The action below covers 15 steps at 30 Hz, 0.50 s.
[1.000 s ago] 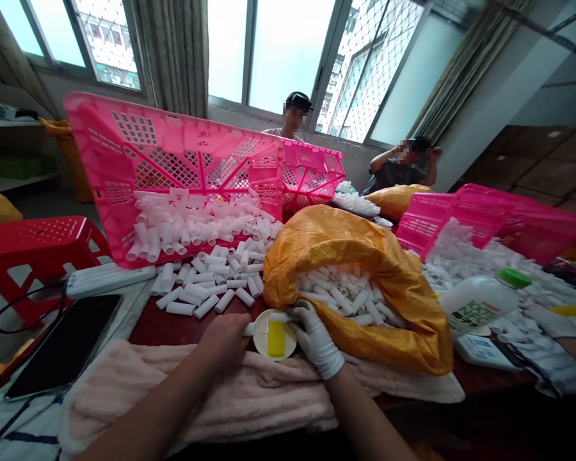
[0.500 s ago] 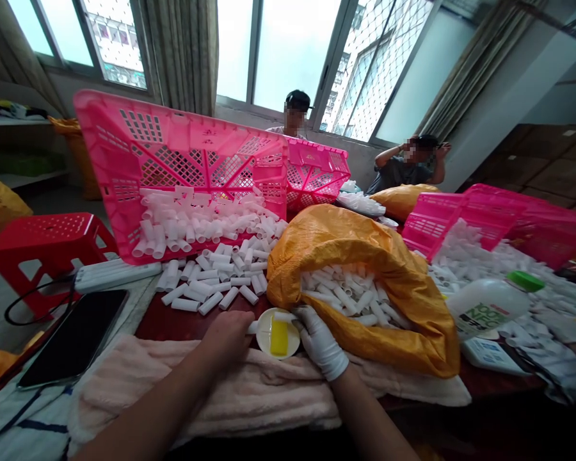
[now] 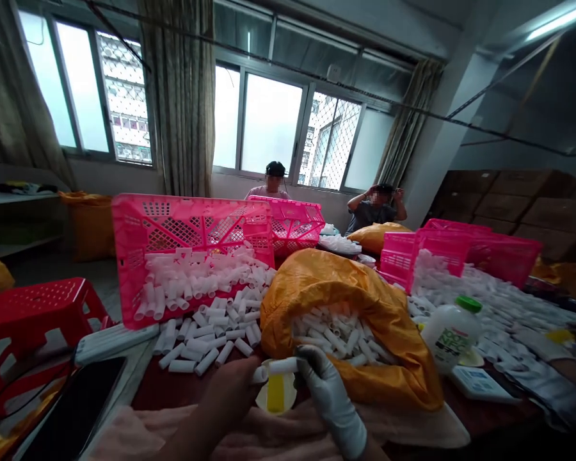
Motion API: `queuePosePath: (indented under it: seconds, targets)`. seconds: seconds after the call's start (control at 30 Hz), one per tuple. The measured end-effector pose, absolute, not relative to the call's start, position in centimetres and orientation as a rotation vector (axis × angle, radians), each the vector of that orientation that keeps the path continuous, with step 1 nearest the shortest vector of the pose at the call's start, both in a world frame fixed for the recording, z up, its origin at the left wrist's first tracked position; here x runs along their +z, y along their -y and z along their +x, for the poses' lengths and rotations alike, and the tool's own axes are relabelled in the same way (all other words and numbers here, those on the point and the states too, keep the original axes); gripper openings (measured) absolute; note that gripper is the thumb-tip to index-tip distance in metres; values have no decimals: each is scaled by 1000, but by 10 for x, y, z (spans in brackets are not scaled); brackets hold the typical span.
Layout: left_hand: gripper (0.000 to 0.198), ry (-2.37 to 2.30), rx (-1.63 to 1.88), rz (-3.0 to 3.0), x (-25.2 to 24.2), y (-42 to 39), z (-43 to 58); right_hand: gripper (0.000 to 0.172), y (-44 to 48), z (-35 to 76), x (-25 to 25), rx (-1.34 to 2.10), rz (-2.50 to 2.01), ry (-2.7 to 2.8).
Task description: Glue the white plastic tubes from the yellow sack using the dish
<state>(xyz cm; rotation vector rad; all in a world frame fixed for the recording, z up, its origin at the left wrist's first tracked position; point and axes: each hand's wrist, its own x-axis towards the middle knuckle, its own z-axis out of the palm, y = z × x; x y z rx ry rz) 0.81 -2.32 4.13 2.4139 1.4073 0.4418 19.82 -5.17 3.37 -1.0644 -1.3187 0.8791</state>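
Observation:
Between my hands, above a round pale dish (image 3: 290, 402) with a yellow piece (image 3: 275, 392) on it, are two short white tubes. My left hand (image 3: 237, 387), bare, pinches one white tube (image 3: 259, 375) at the dish's left edge. My right hand (image 3: 324, 390), in a white glove, grips the end of another white tube (image 3: 284, 365), which lies level over the top of the dish. The two tubes' ends are close together; whether they touch is unclear. Both hands are over the pink cloth (image 3: 173, 429).
An orange sack (image 3: 336, 275) of white tubes stands just beyond my right hand. Loose tubes (image 3: 206, 346) spill from a pink crate (image 3: 192, 224) at left. A bottle (image 3: 448, 336), a phone (image 3: 72, 410) and a red stool (image 3: 33, 320) flank them. Two people sit behind; a co-worker's gloved hand is at right.
The view has tilted up, so things sit lower in the picture. My right hand's tube has turned level and lifted off the dish, and my left hand's tube has come nearer to it.

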Motion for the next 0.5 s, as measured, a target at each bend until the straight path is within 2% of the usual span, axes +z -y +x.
queuePosePath:
  seconds: [0.17, 0.27, 0.37, 0.5]
  targets:
    - [15, -1337, 375, 2463, 40, 39, 22, 9, 77, 197, 58, 669, -932, 1701]
    - [16, -1393, 322, 2504, 35, 50, 34, 15, 80, 196, 56, 699, -1070, 1741]
    - [20, -1413, 286, 2437, 37, 62, 45, 34, 81, 191, 38, 703, -1303, 1520]
    - [20, -905, 223, 2114, 52, 83, 47, 40, 109, 185, 5, 778, -1343, 1438]
